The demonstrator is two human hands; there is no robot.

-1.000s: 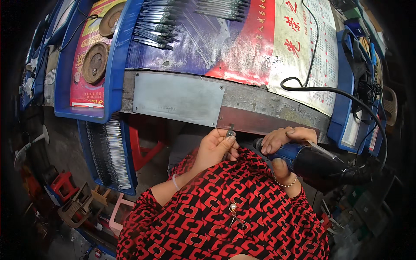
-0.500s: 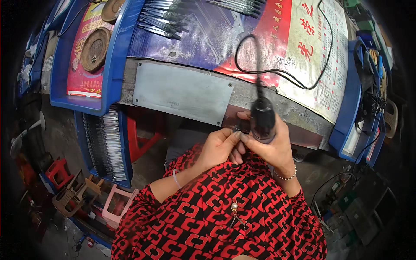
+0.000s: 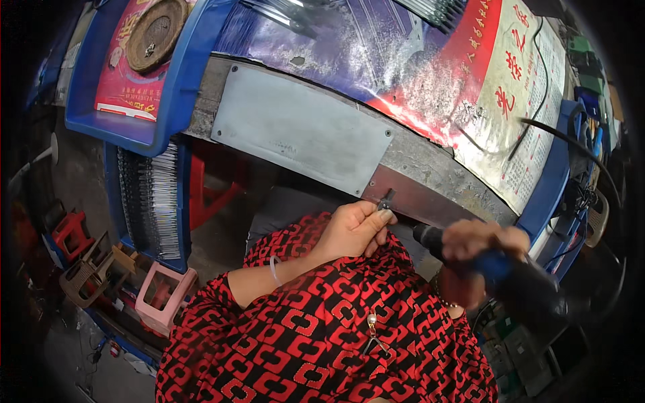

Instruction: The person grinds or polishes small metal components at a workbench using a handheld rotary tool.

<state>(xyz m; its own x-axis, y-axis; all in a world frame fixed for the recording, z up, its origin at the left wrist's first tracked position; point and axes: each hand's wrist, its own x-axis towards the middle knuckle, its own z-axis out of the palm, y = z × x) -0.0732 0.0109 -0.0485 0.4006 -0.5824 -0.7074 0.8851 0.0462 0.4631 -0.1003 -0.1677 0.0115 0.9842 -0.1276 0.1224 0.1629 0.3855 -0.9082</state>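
Pinched between the thumb and fingers of my left hand (image 3: 356, 227) is a small dark metal part (image 3: 386, 200). Its upper end sticks out above my thumb, at the bench's front edge; the rest is hidden in my fingers. Off to the right, my right hand (image 3: 480, 243) is wrapped round a black corded electric screwdriver (image 3: 531, 282). The tool lies tilted, its nose pointing left toward my left hand but apart from it. Motion blurs the right hand and the tool's rear.
A grey metal plate (image 3: 302, 127) is fixed along the bench edge. Slim metal pieces (image 3: 437, 12) lie at the back. A blue tray (image 3: 124, 138) with a round wooden dish (image 3: 156, 33) stands left, above a blue bin of stacked metal pieces (image 3: 164, 201). A black cable (image 3: 571, 140) runs at right.
My right hand has swung the electric screwdriver away to the right, from upright beside my left hand to a tilted position. My left hand still holds the small part, now more visible.
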